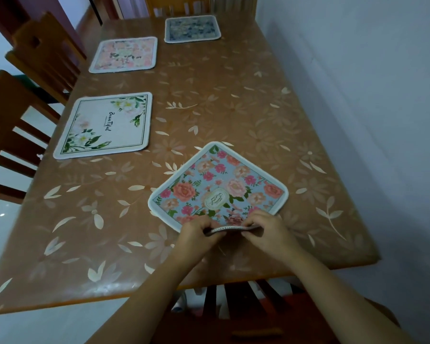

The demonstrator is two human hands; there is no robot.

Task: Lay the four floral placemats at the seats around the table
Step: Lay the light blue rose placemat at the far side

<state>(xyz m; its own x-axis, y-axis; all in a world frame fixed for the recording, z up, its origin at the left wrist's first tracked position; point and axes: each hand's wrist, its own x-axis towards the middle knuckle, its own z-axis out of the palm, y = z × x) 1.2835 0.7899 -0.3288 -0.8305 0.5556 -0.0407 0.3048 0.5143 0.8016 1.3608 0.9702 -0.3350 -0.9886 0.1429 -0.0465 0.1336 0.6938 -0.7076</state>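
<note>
Now both bare forearms reach forward and converge over the near end of the brown wooden counter (258,108) with its glossy leaf-printed cover. The left hand (199,235) and the right hand (268,232) meet, close together but not touching, at the nearest corner of the blue rounded-square placemat printed with pink and peach roses (219,187). Each grip is closed on that corner, with the fingers curled over the top of the edge and pinching it. The corner is lifted and bowed off the counter, so a strip of dotted underside shows between the two hands. The rest of this rose placemat lies flat, turned diamond-wise to the counter's near edge.

Beyond it to the left lies the white rectangular placemat with green leaves and the word "Beautiful" (104,125). Farther beyond it is the pale pink floral placemat (124,54), and farthest away is the dark blue-grey floral placemat (193,29). All three lie flat. Nearer than the rose placemat, under the forearms, stands a dark wooden slat-back chair (233,306).
</note>
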